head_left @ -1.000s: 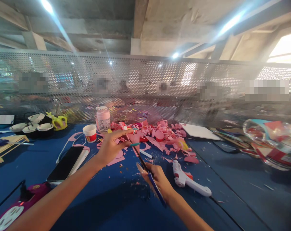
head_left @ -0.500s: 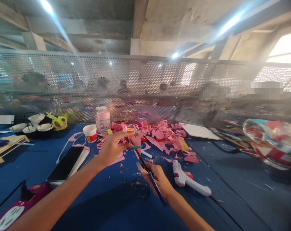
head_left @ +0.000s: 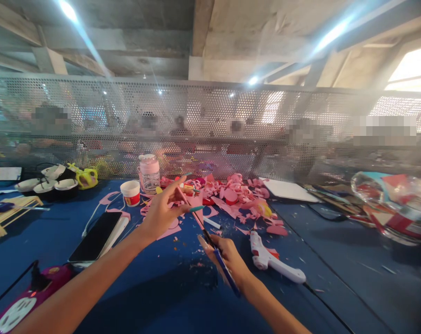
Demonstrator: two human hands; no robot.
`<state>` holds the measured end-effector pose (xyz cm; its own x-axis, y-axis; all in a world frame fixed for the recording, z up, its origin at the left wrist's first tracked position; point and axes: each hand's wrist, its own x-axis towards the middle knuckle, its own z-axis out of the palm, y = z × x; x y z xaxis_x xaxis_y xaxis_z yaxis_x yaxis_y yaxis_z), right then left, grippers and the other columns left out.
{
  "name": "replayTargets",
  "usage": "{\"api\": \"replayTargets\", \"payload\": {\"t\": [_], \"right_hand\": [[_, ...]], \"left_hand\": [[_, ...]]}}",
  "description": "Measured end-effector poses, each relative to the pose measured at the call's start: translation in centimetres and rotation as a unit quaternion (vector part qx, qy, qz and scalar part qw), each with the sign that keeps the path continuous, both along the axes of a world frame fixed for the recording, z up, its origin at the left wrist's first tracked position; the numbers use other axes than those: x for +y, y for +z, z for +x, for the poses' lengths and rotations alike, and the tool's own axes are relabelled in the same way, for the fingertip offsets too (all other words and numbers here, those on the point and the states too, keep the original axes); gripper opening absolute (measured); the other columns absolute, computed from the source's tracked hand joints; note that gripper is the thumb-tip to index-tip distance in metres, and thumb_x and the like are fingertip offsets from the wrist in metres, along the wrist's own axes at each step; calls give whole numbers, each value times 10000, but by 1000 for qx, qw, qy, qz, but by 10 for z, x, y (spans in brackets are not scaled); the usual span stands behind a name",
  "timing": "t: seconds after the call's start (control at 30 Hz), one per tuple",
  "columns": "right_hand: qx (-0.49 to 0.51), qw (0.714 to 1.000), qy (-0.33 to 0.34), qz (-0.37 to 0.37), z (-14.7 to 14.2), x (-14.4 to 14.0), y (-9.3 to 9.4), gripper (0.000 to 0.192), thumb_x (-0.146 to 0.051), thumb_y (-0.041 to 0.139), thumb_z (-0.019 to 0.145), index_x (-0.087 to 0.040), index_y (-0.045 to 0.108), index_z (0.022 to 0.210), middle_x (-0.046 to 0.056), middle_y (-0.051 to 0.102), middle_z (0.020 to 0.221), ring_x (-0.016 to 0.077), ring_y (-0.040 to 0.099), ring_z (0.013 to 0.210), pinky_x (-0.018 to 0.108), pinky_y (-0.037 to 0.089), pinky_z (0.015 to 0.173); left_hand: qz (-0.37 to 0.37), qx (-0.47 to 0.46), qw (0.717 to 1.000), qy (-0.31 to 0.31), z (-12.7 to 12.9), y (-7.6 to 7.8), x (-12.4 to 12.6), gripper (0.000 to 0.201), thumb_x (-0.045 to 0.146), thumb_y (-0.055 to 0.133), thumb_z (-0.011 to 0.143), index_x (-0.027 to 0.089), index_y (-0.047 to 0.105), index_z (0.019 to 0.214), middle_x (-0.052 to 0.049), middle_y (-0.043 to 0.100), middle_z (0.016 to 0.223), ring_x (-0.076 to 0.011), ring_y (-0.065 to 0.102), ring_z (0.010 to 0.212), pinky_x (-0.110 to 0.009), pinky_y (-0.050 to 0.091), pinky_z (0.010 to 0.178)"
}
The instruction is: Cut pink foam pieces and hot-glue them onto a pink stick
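Holding thin flexible pink sheet piece (head_left: 197, 219) in left grip (head_left: 161, 212), with index finger raised well off thumb; can't see exact contact. Grasping dark-bladed scissors with blue handles (head_left: 226, 272) in right grip (head_left: 231, 260), pointing far-left at the piece. Working above blue tabletop (head_left: 154, 290), on near side of heaped pink sheet scraps (head_left: 240, 186).

Changed in last half second: lifted left index finger, widened gap to thumb, swung the piece from broad face to narrow strip, now lined up with blades. Barely shifted right grip.

Reads as turning the piece with left while steadying scissors with right. Makes cut line harder to judge, with mostly edge on show. Can't tell whether blades bite the piece or just pass behind; can't tell whether handles are squeezed.

Not touching white plastic glue gun (head_left: 278, 269) just right of right grip, black-screened phone (head_left: 97, 237) near left, or white paper cup with red band (head_left: 130, 189) and clear bottle with pink lid (head_left: 149, 168), both upright far-left.
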<state>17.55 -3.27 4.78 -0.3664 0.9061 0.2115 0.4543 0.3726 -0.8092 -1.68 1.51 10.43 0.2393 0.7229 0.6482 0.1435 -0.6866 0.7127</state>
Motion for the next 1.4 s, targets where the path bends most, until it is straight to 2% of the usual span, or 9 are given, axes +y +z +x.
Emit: {"api": "replayTargets", "payload": {"t": [0.33,0.47,0.77,0.97,1.13,1.4], "right_hand": [[26,999,20,-32,-4,-5,5,464,-619,361,741,-170,415,637,-26,318,579,91,329,527,210,357,452],[23,999,18,-14,-4,-4,4,449,-601,363,749,-171,397,627,-27,304,581,86,320,520,207,360,445],[36,999,25,-29,-3,-4,5,435,-595,391,736,-176,389,617,-17,329,589,96,340,539,213,368,457],[47,998,17,-37,-4,-6,7,448,-599,403,730,-171,411,600,-25,338,568,87,323,523,214,361,457],[35,999,25,-17,-2,-4,4,449,-582,422,734,-152,492,623,-11,412,573,106,378,549,231,368,508],[14,1000,11,2,-3,-5,5,464,-569,402,759,-140,550,663,-17,409,521,119,395,558,230,351,520]], "left_hand": [[-33,-34,999,-8,-5,3,5,556,230,649,685,210,463,1208,-66,645,939,-190,595,870,-326,501,771],[-50,-31,998,-13,-3,4,3,561,215,660,670,205,476,1199,-52,647,911,-186,595,865,-334,493,788],[-48,-50,997,-18,-1,2,2,569,173,657,657,216,480,1196,-46,655,894,-185,608,829,-353,499,786],[-50,-66,995,-49,2,2,-1,548,160,656,656,217,497,1178,-41,666,893,-192,608,869,-356,490,818],[-51,-72,995,-48,2,2,-2,543,157,652,658,218,499,1175,-43,666,904,-194,607,881,-359,493,816],[-56,-65,995,-51,4,-2,-2,558,156,663,651,214,494,1180,-45,656,914,-192,604,893,-351,491,825]]}}
